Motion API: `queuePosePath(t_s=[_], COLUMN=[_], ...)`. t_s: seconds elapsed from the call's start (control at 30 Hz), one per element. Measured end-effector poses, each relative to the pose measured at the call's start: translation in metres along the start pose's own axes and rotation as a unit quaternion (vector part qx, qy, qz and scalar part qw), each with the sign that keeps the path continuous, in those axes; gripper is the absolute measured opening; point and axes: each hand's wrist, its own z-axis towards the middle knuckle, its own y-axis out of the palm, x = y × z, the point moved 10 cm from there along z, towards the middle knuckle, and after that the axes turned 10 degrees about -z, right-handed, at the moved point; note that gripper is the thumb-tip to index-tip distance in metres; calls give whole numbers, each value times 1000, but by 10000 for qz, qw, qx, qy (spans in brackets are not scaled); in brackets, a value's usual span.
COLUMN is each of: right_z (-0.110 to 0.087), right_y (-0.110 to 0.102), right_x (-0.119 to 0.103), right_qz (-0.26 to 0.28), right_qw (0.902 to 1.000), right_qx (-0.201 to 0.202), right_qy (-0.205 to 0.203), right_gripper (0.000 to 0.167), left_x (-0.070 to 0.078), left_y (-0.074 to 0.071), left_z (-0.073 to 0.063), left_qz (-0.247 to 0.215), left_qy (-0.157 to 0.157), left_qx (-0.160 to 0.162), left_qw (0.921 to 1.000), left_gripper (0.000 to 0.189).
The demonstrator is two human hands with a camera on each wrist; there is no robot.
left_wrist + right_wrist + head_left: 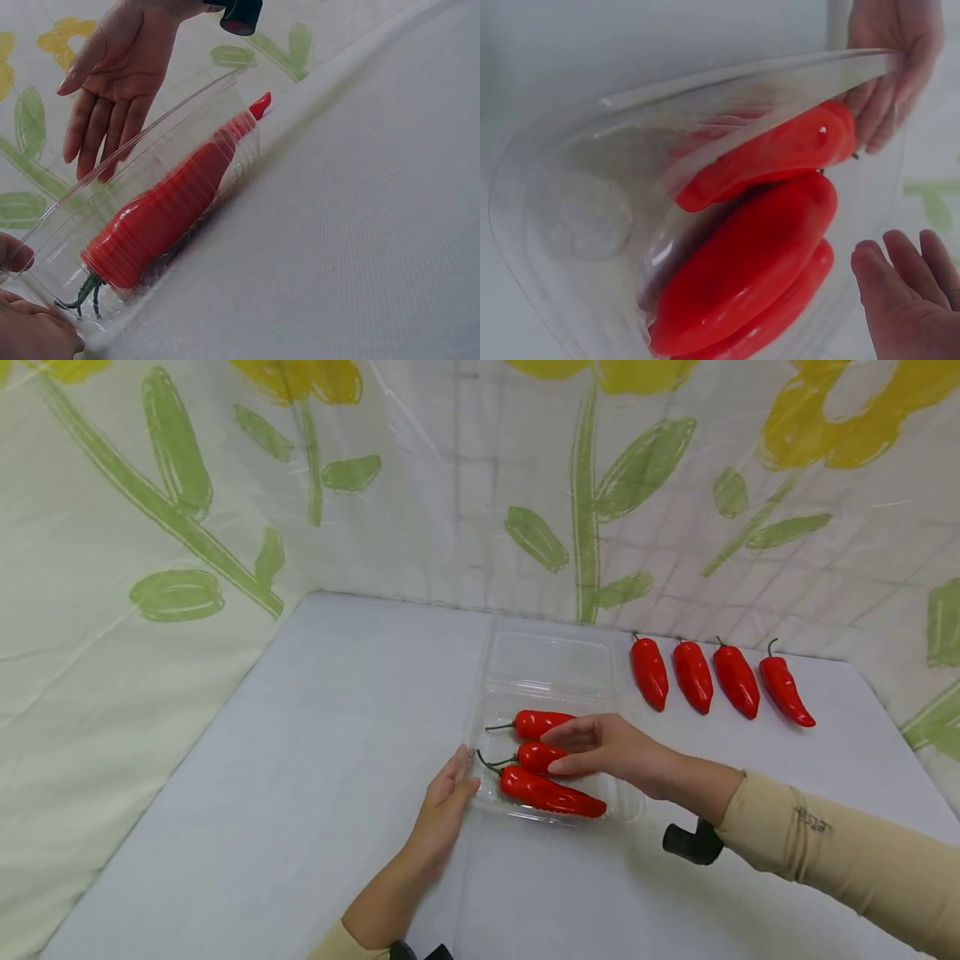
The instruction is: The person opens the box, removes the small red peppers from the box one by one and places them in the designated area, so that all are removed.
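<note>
Your left hand [446, 797] pinches clear container [501, 702]; lift right hand [621, 753] (loosely spread, empty) without nudging peppers [549, 792].

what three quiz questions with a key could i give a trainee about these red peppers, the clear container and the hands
1. Count: how many red peppers lie in the clear container?

2. True or false: the right hand is over the container and holds no pepper.

3. Choose: in the head view, where are the loose peppers?
A) left of the open lid
B) right of the open lid
C) inside the open lid

Key:
1. Three.
2. True.
3. B; four lie in a row there.
</note>
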Motion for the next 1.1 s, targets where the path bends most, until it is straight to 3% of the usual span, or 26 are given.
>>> queuePosePath(t_s=[0.5, 1.1], right_z=[8, 20], right_y=[20, 32], right_x=[1, -7], right_qz=[-1056, -2061], right_qw=[9923, 9762], right_qx=[-542, -581], right_qy=[353, 345], right_gripper=[56, 47], left_x=[2, 1], left_y=[1, 0], left_z=[1, 0], left_qz=[-77, -63], left_qy=[78, 40], left_qx=[-22, -4], left_qw=[9999, 10000], left_gripper=[57, 57])
